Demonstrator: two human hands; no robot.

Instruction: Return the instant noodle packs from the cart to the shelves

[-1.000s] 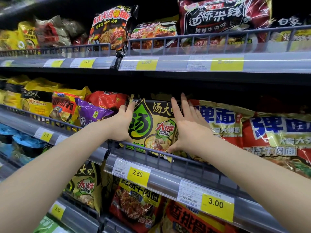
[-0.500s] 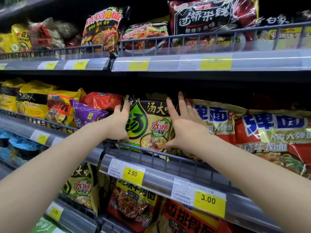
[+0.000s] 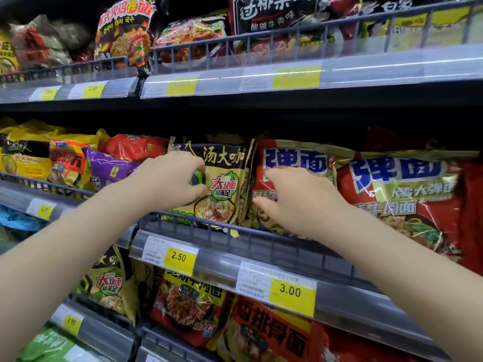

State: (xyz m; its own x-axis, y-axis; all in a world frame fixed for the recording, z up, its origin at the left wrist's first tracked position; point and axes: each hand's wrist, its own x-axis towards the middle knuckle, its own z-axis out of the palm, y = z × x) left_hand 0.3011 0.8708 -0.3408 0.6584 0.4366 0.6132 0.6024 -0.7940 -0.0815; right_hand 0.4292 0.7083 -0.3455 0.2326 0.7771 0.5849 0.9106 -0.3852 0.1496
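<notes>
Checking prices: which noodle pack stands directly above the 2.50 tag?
The black-and-yellow pack with the green logo, beside the left hand. The red packs to its right stand above the 3.00 tag.

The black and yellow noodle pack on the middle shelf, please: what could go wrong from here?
1. The black and yellow pack leans against the low shelf rail, its bottom corner poking through; it may tip forward if the left hand lets go.
2. The right hand lies over the neighbouring red pack and might drag it out when withdrawn.
</notes>
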